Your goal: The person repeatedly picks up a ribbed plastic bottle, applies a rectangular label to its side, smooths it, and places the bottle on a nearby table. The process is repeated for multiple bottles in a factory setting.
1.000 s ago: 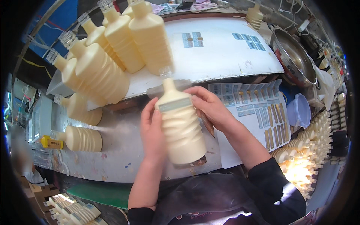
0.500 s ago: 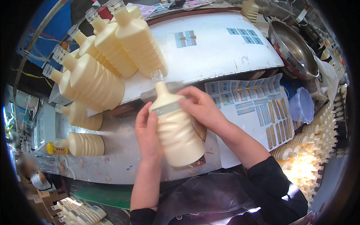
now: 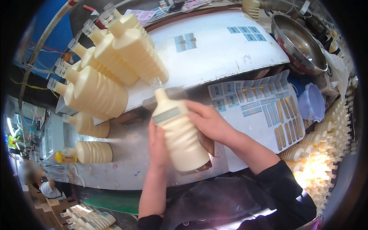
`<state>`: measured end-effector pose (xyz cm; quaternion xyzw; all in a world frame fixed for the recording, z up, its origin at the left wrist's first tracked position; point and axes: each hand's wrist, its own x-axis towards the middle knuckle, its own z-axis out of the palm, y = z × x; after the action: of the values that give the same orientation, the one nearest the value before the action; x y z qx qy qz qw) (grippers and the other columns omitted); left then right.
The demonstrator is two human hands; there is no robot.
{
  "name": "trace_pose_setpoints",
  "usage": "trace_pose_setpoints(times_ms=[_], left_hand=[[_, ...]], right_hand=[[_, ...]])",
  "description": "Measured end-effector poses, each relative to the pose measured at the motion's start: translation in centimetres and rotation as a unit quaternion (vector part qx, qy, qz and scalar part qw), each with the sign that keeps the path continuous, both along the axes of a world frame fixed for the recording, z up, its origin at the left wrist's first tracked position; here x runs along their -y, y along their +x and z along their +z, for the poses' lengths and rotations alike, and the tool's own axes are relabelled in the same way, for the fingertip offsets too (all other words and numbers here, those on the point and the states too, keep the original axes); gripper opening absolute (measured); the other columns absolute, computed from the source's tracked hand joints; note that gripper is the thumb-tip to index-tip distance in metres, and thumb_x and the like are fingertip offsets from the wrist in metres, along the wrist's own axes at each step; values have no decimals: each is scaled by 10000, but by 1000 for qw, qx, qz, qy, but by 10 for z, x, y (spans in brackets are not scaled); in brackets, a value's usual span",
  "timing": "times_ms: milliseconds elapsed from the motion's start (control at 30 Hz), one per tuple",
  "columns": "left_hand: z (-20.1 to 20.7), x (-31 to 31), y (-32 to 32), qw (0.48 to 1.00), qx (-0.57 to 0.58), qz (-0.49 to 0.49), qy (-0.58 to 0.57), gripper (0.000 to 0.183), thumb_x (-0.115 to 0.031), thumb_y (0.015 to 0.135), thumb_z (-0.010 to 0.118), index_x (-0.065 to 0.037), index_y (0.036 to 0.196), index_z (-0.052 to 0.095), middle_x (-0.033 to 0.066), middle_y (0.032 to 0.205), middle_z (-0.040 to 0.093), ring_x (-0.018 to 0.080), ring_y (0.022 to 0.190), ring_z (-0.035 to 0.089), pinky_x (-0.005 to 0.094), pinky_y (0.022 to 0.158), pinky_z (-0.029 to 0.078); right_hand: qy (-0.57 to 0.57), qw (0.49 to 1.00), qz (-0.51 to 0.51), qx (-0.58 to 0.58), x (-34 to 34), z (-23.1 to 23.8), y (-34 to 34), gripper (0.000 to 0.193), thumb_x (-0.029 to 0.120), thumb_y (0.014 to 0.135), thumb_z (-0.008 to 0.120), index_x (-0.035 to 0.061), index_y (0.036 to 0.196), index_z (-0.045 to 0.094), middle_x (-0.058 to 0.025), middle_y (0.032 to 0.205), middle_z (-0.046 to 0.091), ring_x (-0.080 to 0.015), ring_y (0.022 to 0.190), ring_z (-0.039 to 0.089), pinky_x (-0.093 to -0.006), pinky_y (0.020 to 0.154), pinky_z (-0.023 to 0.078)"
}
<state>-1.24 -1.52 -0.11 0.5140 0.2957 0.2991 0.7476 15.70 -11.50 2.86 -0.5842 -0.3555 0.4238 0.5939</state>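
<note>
A cream bottle (image 3: 183,140) with a clear threaded neck and rippled sides leans over the bench, its neck tilted to the far left. Around its shoulder runs a pale blue-grey patterned strip label (image 3: 168,114). My left hand (image 3: 157,143) is wrapped against the bottle's left side, most of its fingers hidden behind it. On the other side, my right hand (image 3: 207,119) grips the bottle at the end of the strip, thumb on the front. To the right lies a sheet of stickers (image 3: 249,90) with blue labels and gold strips.
Several cream bottles (image 3: 101,90) stand at the far left of the raised white board (image 3: 214,53), which carries a few blue stickers. More bottles stand on the bench (image 3: 126,168) at left. A metal pan (image 3: 299,46), a lavender tub (image 3: 312,102) and massed bottles (image 3: 306,165) line the right.
My left fingers have slid down and round the bottle's side, off the strip's front. My right hand has shifted slightly along the bottle. The whole view has swung a little.
</note>
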Motion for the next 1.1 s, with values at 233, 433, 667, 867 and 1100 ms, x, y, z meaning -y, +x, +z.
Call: trace_pose_setpoints(times_ms=[233,433,667,867,1100], left_hand=[[-1,-1,1,997,58,-41,-4,505,-263,1113,371,-29,1558,326,157,1481,515,268,1336,547,405,1120,449],[13,9,2,1000,2,19,3,519,-177,1075,474,-19,1551,340,153,1456,522,242,1298,555,382,1116,443],[29,14,7,970,-155,85,169,696,-175,921,715,36,1508,406,222,1460,510,302,1324,539,399,1120,426],[20,12,3,983,-98,93,125,691,-179,923,719,22,1507,409,223,1417,532,306,1276,566,401,1090,447],[24,-5,-1,961,-152,99,210,549,-178,937,710,-40,1436,529,140,1292,565,211,1111,580,349,959,490]], right_hand=[[12,997,-25,74,2,-8,-3,481,168,1033,476,-56,1459,492,-262,1397,595,-360,1313,570,-396,1104,432],[-7,999,-10,-52,-2,-16,2,455,122,1043,490,-20,1475,511,-127,1356,641,-178,1221,603,-303,1044,470],[-49,983,14,-175,-5,-3,1,440,136,1044,499,30,1469,550,24,1031,668,-11,798,538,-177,693,439],[-70,992,-11,-108,-8,-4,-1,433,146,1043,501,45,1461,554,41,941,615,-15,730,484,-177,640,398],[-46,995,-35,-85,-11,0,6,320,204,1057,530,49,1326,605,61,866,567,-6,689,458,-169,599,385]])
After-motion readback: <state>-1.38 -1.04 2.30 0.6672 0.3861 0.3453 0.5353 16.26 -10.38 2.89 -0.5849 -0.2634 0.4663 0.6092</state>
